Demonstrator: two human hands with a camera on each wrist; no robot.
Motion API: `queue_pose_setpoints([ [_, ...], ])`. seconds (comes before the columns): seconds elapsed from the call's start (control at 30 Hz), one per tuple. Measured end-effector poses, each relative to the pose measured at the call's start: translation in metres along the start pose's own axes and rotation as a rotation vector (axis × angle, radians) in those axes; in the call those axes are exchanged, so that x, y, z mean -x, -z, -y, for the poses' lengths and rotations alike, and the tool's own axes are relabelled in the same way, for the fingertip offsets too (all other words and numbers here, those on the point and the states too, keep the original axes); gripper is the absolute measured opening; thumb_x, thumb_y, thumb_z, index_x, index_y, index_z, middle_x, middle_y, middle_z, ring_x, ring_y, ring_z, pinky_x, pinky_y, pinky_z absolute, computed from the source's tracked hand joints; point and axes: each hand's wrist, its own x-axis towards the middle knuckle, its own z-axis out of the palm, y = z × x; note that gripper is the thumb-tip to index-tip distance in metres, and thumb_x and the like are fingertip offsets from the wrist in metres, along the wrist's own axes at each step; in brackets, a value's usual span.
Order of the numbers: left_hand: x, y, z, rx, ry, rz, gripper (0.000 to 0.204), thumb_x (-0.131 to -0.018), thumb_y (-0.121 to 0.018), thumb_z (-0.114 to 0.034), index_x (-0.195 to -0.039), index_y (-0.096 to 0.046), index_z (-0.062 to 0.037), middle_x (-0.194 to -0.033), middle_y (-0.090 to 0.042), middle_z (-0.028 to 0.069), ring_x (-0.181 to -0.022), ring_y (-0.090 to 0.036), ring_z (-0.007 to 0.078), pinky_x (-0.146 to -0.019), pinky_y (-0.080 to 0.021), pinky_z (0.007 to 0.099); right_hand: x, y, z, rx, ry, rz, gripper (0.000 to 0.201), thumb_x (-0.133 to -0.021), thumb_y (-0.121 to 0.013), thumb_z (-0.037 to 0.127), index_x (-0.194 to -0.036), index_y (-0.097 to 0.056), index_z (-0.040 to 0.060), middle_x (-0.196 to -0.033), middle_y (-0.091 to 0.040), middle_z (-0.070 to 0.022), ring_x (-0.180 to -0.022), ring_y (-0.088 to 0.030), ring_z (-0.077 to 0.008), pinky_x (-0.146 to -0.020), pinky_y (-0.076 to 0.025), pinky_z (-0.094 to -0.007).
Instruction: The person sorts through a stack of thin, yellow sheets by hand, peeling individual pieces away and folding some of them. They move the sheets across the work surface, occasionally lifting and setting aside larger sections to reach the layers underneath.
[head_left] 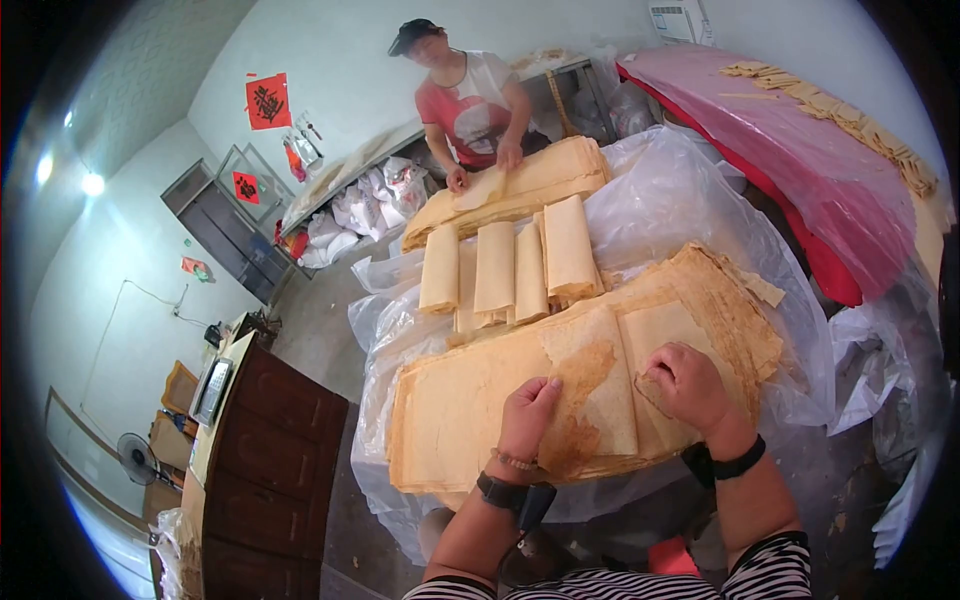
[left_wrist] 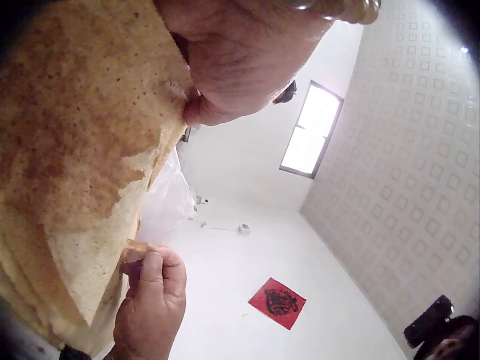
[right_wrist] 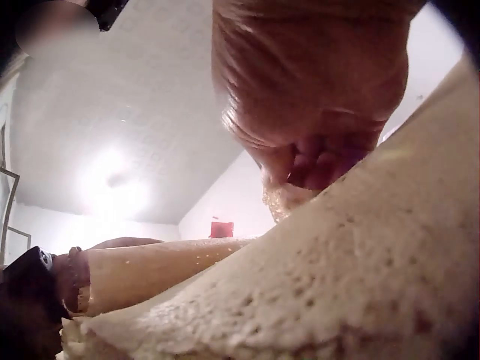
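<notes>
A stack of thin, tan sheets (head_left: 470, 400) lies in front of the wearer, its top sheet (head_left: 600, 390) partly folded over with a browner patch. The left hand (head_left: 530, 415) holds the edge of that sheet between thumb and fingers; in the left wrist view the left hand (left_wrist: 240, 60) grips it at the brown-spotted side. Curled round a small piece at the sheet's right side is the right hand (head_left: 688, 385). A thin torn bit (right_wrist: 283, 202) shows at the fingertips of the right hand (right_wrist: 315, 90) in the right wrist view.
Folded sheet bundles (head_left: 495, 270) lie beyond the stack. Across the table a person (head_left: 475, 110) handles another stack (head_left: 560, 170). Clear plastic (head_left: 680, 190) covers the table; a pink-covered surface (head_left: 790, 150) is at right, a brown cabinet (head_left: 270, 440) at left.
</notes>
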Motion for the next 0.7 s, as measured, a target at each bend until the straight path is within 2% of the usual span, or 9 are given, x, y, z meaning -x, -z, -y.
queue_pose_setpoints([
  [0.13,-0.002,0.003,0.003,-0.031,0.01,-0.002,0.021,-0.1,-0.067,-0.022,-0.096,-0.073,-0.0021,-0.079,-0.064,-0.0066,-0.069,-0.052,0.0024,-0.062,-0.043,0.0204,0.0,0.003,0.002,-0.161,-0.146,0.005,0.009,-0.089,-0.067,0.01,-0.092,-0.063,0.0022,-0.088,-0.067,-0.017,-0.084,-0.064,-0.0377,-0.075,-0.052,-0.0439],
  [0.23,0.0,0.001,0.0,-0.025,0.016,-0.009,0.021,-0.1,-0.067,-0.022,-0.096,-0.073,-0.0022,-0.079,-0.063,-0.007,-0.068,-0.052,0.0023,-0.061,-0.042,0.0204,-0.002,0.003,-0.006,-0.11,-0.034,0.021,0.012,-0.086,-0.069,0.01,-0.095,-0.066,0.0031,-0.086,-0.066,-0.0158,-0.082,-0.064,-0.0355,-0.074,-0.053,-0.0426],
  [0.33,0.002,-0.001,-0.003,-0.029,0.019,-0.008,0.021,-0.1,-0.067,-0.022,-0.096,-0.073,-0.0023,-0.079,-0.063,-0.0068,-0.068,-0.052,0.0025,-0.061,-0.042,0.0204,-0.005,0.014,0.008,-0.017,-0.005,0.102,0.011,-0.082,-0.073,0.011,-0.091,-0.07,0.005,-0.084,-0.065,-0.0128,-0.081,-0.064,-0.0326,-0.074,-0.053,-0.0408],
  [0.43,0.001,-0.001,-0.002,-0.026,0.021,-0.003,0.021,-0.1,-0.067,-0.022,-0.096,-0.073,-0.0023,-0.079,-0.064,-0.0064,-0.068,-0.053,0.0027,-0.06,-0.043,0.0205,-0.004,0.014,0.003,0.079,0.12,0.117,0.007,-0.078,-0.077,0.013,-0.081,-0.074,0.0074,-0.082,-0.065,-0.0093,-0.082,-0.063,-0.0302,-0.073,-0.052,-0.0394],
  [0.53,0.001,-0.001,-0.004,-0.046,0.017,-0.004,0.021,-0.1,-0.067,-0.022,-0.097,-0.073,-0.0022,-0.079,-0.064,-0.0061,-0.068,-0.053,0.0028,-0.06,-0.043,0.0204,-0.004,0.009,-0.004,0.044,0.089,0.063,0.008,-0.076,-0.079,0.016,-0.073,-0.075,0.0093,-0.082,-0.066,-0.0077,-0.086,-0.064,-0.0291,-0.074,-0.052,-0.0395],
  [0.63,0.002,0.0,-0.004,-0.059,0.007,-0.015,0.022,-0.1,-0.067,-0.023,-0.096,-0.073,-0.0025,-0.079,-0.064,-0.0061,-0.068,-0.053,0.0032,-0.06,-0.042,0.0207,-0.004,0.013,-0.009,-0.101,0.125,0.047,0.01,-0.077,-0.08,0.019,-0.077,-0.077,0.0092,-0.083,-0.069,-0.0085,-0.085,-0.065,-0.0295,-0.073,-0.052,-0.0399],
  [0.7,0.001,-0.002,0.001,-0.054,0.004,-0.038,0.023,-0.1,-0.067,-0.024,-0.092,-0.072,-0.0031,-0.076,-0.062,-0.0064,-0.067,-0.052,0.0039,-0.059,-0.041,0.0215,-0.001,0.019,-0.01,-0.105,0.034,0.086,0.013,-0.078,-0.08,0.021,-0.079,-0.077,0.0083,-0.083,-0.07,-0.0098,-0.082,-0.066,-0.0301,-0.073,-0.052,-0.0403],
])
